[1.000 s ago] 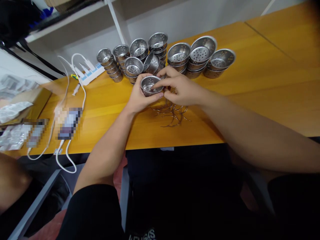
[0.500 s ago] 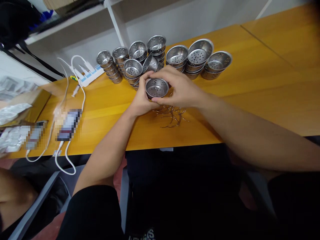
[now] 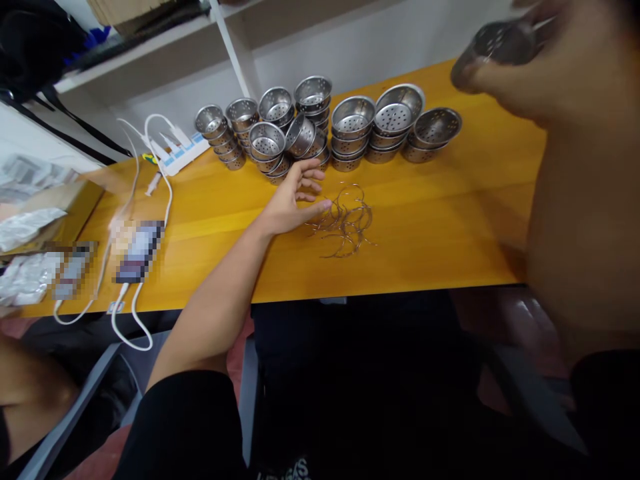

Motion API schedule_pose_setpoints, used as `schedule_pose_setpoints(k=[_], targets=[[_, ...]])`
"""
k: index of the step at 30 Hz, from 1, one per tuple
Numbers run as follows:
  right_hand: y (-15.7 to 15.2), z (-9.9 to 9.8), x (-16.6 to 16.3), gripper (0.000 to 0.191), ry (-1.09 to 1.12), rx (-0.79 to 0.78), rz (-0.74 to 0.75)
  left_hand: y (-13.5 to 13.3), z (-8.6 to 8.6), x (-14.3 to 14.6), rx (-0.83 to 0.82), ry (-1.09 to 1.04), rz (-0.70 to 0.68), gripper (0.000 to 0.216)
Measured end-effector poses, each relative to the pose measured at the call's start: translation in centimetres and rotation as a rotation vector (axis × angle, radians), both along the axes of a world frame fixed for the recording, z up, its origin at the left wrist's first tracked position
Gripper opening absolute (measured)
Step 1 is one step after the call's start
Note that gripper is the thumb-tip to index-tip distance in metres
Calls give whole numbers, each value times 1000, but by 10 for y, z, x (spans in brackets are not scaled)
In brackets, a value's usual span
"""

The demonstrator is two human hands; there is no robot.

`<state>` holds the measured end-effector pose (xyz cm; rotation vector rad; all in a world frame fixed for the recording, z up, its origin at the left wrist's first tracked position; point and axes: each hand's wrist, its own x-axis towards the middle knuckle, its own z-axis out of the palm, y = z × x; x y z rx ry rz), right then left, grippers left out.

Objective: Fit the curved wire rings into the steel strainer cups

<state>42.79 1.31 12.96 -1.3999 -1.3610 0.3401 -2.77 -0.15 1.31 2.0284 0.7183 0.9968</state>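
Note:
High at the right, blurred by motion, my right hand [image 3: 540, 87] grips a perforated metal cup [image 3: 503, 45] tilted on its side. My left hand [image 3: 296, 200] hovers over the table with its fingers apart and nothing in them. Beside its thumb lies a loose tangle of thin curved wires [image 3: 353, 223]. Just beyond its fingertips stand stacks of perforated metal cups [image 3: 267, 141], one cup [image 3: 301, 135] lying tipped against the others. To their right are more short stacks of wider cups [image 3: 353, 120].
A white power strip [image 3: 183, 152] with cables sits at the back left, near a small syringe [image 3: 153, 184]. Two phones, one a dark phone [image 3: 140, 252], lie on the wooden table [image 3: 450, 247]. A carton with plastic bags [image 3: 30, 223] is farther left; another person's bare limb [image 3: 30, 387] shows below.
Both hands held the cup together over the wires; my right hand has carried it away to the upper right. My left hand has let go and stays by the wires, now uncovered.

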Motion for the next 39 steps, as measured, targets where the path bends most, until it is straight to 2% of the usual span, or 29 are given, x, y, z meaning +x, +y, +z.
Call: schedule_pose_setpoints(k=[2,4,9,16,22,25,27,30,33,35,39], targets=[[0,-9,-7,90,-98,-133,-76,-3,4,0,-19,10,-4,86],[1,-17,-13,86,-147,-181,-71,-5,8,0,-28,27,-8,80],[11,-28,-10,84,-254,-124,30,-7,13,-1,-12,27,-9,73],[18,-30,-6,79,-299,-205,44,-7,15,-2,-10,62,3,69],[25,-39,6,63,-401,-138,159,-8,14,-1,-20,74,4,69],[22,-44,9,76,-336,-131,147,-9,16,-2,-23,76,11,69],[22,-47,10,74,-280,-119,97,-10,17,-2,-25,68,15,69],[28,-53,14,53,-224,-18,53,-11,20,-2,-41,47,23,67],[38,-56,14,17,-124,166,23,-13,27,-2,-57,16,6,62],[42,-54,6,23,-1,217,-3,-16,35,-2,-59,0,-15,59],[40,-44,-17,51,305,113,-101,-24,54,-2,-68,-49,-26,63]])
